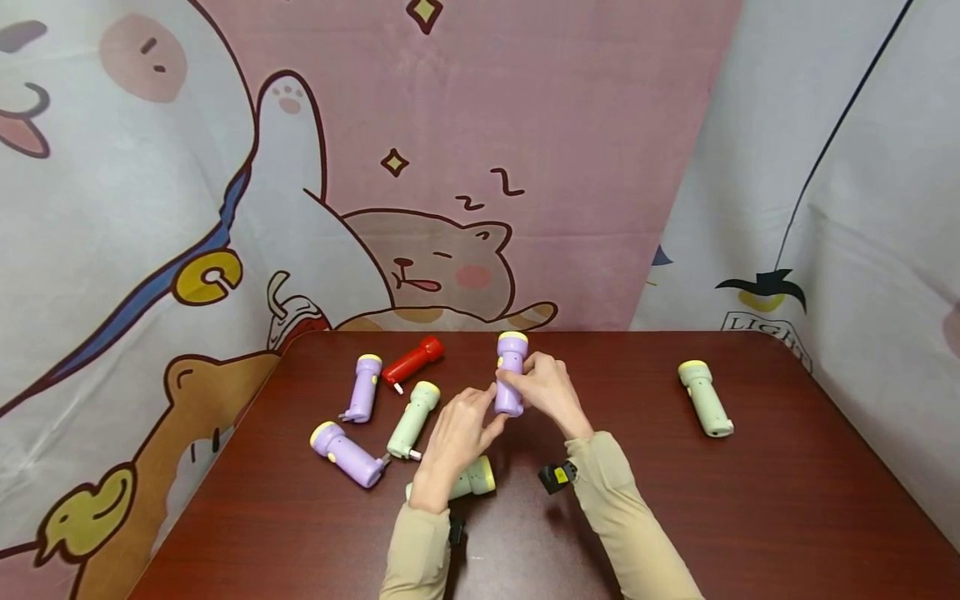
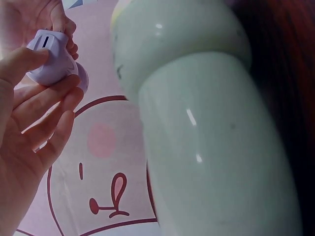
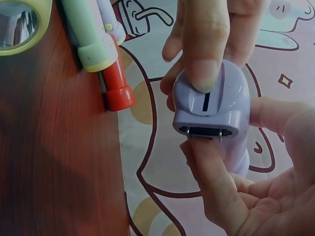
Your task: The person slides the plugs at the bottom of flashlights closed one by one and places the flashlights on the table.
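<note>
Both hands hold a light-purple flashlight (image 1: 512,354) above the table, its yellow-rimmed head pointing away. My left hand (image 1: 457,433) pinches the tail end, thumb on the slotted slider and fingers beneath, as the left wrist view shows. Around the body the fingers of my right hand (image 1: 553,387) grip from the right. In the right wrist view the purple flashlight's tail (image 3: 238,105) faces the camera, with two thin metal prongs at its dark opening. Below my left wrist lies a pale green flashlight (image 1: 477,477), partly hidden by the forearm; it looms large in the left wrist view.
On the left side of the table lie two more purple flashlights (image 1: 364,392), a red flashlight (image 1: 411,363) and another green flashlight (image 1: 411,423). A further green flashlight (image 1: 706,402) lies far right. Behind the brown table (image 1: 787,500) hangs a cartoon-print cloth (image 1: 585,150).
</note>
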A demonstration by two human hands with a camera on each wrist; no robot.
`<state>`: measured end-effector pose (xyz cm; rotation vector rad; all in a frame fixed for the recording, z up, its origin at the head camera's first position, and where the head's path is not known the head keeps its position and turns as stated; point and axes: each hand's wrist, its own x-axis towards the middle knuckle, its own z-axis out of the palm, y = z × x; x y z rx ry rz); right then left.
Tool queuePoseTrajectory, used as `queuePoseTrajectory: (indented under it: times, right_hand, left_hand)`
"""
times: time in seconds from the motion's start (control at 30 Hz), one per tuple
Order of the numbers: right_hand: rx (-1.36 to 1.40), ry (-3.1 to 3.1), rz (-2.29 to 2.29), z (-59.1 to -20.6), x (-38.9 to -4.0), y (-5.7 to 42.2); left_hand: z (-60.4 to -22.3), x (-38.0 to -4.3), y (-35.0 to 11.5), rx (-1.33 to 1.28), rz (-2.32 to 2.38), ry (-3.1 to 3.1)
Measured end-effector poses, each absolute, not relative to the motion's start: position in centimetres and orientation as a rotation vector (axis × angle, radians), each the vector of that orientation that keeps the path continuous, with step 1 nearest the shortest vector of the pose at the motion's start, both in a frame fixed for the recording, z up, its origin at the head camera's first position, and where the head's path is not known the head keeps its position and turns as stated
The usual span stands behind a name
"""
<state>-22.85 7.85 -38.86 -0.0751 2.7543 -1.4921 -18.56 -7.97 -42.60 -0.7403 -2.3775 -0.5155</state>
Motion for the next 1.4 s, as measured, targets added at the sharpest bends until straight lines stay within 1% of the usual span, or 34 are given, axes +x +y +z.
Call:
queuePoseTrajectory:
  times: [0.57,1.03,1.2,1.4]
  right_hand:
    - [-0.062,2.752,-1.498,-38.8,-22.8,8.1]
    - [-0.088,2.848,-1.393,-39.3,-23.0,8.8]
    - [-0.086,2.857,-1.417,-39.7,-23.1,9.7]
    - [-0.046,2.934,-1.395,-40.2,-23.5,11.9]
  left_hand:
    - [-42.8,-18.7,-8.0,-0.765,-0.495,-2.404]
    - [-43.1,-18.4,-7.5,-0.715,-0.443,-2.429]
    - [-43.0,-18.4,-7.4,-0.679,-0.508,-2.377]
    - [-42.8,-18.4,-7.6,-0.610,-0.535,-2.287]
